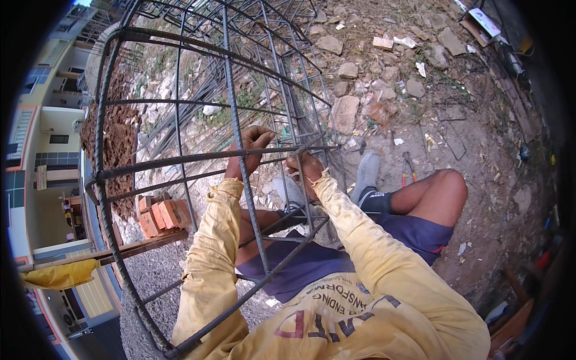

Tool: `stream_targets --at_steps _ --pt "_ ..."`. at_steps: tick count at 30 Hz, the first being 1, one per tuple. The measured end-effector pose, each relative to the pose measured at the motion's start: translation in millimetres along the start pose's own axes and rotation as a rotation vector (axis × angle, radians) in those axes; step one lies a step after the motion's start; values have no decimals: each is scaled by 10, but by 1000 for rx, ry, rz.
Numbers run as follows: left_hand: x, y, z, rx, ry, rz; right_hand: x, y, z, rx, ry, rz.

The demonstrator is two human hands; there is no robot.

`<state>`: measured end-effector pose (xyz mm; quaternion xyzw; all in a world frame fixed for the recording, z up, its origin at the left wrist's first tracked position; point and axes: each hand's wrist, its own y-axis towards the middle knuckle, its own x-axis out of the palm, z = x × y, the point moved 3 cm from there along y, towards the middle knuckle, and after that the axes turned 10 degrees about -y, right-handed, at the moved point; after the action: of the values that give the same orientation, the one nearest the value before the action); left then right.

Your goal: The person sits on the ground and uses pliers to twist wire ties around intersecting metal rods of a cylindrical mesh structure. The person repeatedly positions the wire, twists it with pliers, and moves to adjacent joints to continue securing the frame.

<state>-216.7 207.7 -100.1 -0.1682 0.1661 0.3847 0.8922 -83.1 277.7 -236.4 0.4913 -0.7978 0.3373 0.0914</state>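
A long cage of steel reinforcing bars (180, 159) lies across my lap, its rings and long rods running from lower middle to the top. My left hand (255, 139) is closed around a cross bar (198, 157) of the cage. My right hand (305, 163) sits just to the right of it, fingers curled at the joint where a ring meets a rod; whether it grips wire or a tool is hidden. Both forearms wear yellow sleeves (216, 240). I sit on the dirt with my right knee (447, 186) bent.
Pliers with orange handles (408, 169) lie on the dirt beside my grey shoe (366, 171). Red bricks (161, 215) and a wooden plank (120, 252) sit at the left. Rocks (345, 113) and rubble cover the ground ahead. A building stands far left.
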Motion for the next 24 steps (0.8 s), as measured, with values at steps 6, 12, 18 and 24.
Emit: stream_targets --at_steps 6,12,18,24 --pt "39 81 170 53 43 -37 -225 -52 48 -252 -282 -41" --pt "69 177 425 90 167 -122 -271 -262 -118 -427 -662 101" --pt "239 396 792 326 343 -424 -263 -308 -106 -394 -582 118" --pt "556 426 1137 160 491 -729 -351 -210 84 -425 -445 157"
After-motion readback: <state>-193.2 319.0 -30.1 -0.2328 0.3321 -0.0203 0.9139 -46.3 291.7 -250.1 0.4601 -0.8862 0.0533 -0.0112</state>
